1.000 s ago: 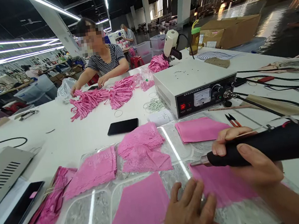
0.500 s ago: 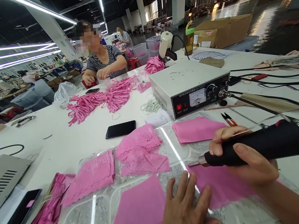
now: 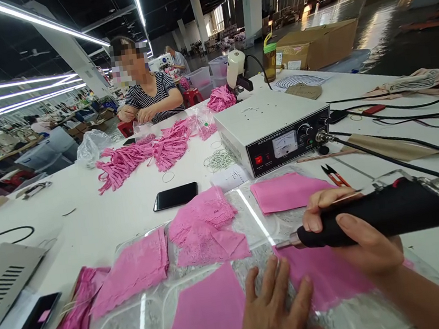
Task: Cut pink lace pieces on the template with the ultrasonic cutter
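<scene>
My right hand (image 3: 367, 242) is wrapped round a black handheld ultrasonic welding gun (image 3: 393, 207), whose cable runs off to the right. The gun's metal tip touches, or hovers just over, the upper left corner of a pink fabric piece (image 3: 329, 279). Beside that corner my left hand (image 3: 279, 306) lies with fingers spread, its fingertips at the fabric's left edge and nothing in its grip. Another flat pink fabric piece (image 3: 206, 315) lies left of this hand. Pink lace pieces (image 3: 202, 217), a lace stack (image 3: 132, 268) and a folded pink stack (image 3: 290, 190) rest farther up the clear mat (image 3: 115, 327).
A white control box (image 3: 274, 120) with a dial stands behind the fabrics. Red-handled thread snips (image 3: 335, 175) and a phone (image 3: 175, 196) lie nearby. Across the table, a person in a striped top (image 3: 154, 90) handles something near bundles of pink strips (image 3: 171, 143).
The view has shifted slightly. The gun's tip has come down a little onto or close to the fabric corner. My left hand keeps nearly the same place, fingers still spread.
</scene>
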### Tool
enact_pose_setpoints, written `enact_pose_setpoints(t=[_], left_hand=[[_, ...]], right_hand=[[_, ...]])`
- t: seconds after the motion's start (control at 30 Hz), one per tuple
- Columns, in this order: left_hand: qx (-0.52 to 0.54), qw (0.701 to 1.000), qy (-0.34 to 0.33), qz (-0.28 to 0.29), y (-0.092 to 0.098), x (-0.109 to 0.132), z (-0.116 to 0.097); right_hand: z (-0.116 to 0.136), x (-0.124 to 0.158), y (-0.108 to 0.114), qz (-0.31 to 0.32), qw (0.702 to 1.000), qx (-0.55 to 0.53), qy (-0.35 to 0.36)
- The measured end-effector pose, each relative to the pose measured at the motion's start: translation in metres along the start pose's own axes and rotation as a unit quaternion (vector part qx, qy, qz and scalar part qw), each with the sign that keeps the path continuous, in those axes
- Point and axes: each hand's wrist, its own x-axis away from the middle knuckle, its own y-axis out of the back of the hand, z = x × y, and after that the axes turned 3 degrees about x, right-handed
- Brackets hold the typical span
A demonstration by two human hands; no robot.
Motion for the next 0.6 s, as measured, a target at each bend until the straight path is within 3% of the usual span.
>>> enact_pose_setpoints(t=[0.3,0.6], left_hand=[[0.009,1.000,-0.004,-0.021,-0.0040,-0.0016,0.0015],[0.006,1.000,-0.009,0.007,0.0002,-0.0026,0.0006]], right_hand=[[0.0014,-0.0006,-0.0027,0.017,1.000,-0.012,0.001],[-0.0012,0.0022,-0.0019,0.024,1.000,-0.003,-0.014]])
